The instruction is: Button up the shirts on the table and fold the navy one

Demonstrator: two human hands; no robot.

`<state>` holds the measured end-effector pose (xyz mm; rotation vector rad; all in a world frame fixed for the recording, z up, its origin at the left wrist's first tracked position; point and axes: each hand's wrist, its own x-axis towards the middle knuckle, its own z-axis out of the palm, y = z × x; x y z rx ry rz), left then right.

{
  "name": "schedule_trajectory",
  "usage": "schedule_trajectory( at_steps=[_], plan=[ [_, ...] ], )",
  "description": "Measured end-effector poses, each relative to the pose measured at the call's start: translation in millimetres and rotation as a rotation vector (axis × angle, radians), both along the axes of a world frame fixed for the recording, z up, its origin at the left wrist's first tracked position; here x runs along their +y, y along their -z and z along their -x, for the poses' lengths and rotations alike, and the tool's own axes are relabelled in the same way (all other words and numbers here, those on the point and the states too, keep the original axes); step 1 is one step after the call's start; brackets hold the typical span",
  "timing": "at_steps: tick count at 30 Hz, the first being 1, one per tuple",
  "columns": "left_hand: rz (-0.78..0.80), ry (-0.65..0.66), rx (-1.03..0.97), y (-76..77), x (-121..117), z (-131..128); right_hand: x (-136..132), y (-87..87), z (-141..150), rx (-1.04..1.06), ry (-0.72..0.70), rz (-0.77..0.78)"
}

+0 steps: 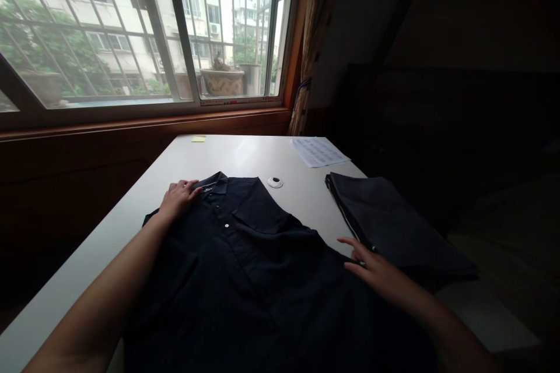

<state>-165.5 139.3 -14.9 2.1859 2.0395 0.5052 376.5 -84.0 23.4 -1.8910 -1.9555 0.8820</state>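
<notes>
1. Head view: my left hand (177, 198) touches the shirt (254, 280) at its collar (222, 185); whether it grips, I cannot tell.
2. My right hand (370, 265), fingers spread apart, is at the shirt's side.
3. The shirt lies between the worktop's (249, 154) left and right edges, folded cloth (394, 221) along the right.

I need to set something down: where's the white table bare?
Far middle of the white table, between yellow paper note, printed white sheets and navy buttoned shirt, bar a round white grommet; the left edge, outside the left hand. Crowded: near middle, under the shirt; the gap toward the folded dark cloth narrows at the right hand.
</notes>
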Motion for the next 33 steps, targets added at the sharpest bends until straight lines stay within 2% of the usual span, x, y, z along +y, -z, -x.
schedule_trajectory(
  at_steps=[3,7,13,16,20,25,29,33],
  plan=[
    [-0.017,-0.065,-0.055,-2.6,8.3,11.6,-4.3,4.0,0.3,-0.006,0.016,0.000],
    [0.053,-0.111,-0.130,-9.0,21.3,24.5,-6.6,4.3,4.3,-0.023,0.031,-0.005],
    [0.057,-0.184,-0.198,-17.2,22.8,52.2,7.7,-2.4,17.0,-0.077,0.012,-0.056],
    [0.039,-0.270,-0.219,-19.0,16.3,77.5,29.2,-2.2,26.6,-0.115,-0.026,-0.080],
    [0.019,-0.391,-0.236,-19.1,-0.2,116.1,72.3,-3.4,49.8,-0.193,-0.115,-0.138],
    [-0.011,-0.509,-0.221,-16.6,-26.6,155.8,126.1,-14.5,88.9,-0.386,-0.138,-0.328],
    [-0.011,-0.552,-0.207,-14.1,-46.1,169.2,154.0,-20.9,110.3,-0.397,-0.152,-0.399],
    [-0.069,-0.518,-0.080,-14.7,-60.6,166.9,162.5,-17.5,119.2,-0.415,-0.158,-0.461]
  ],
)
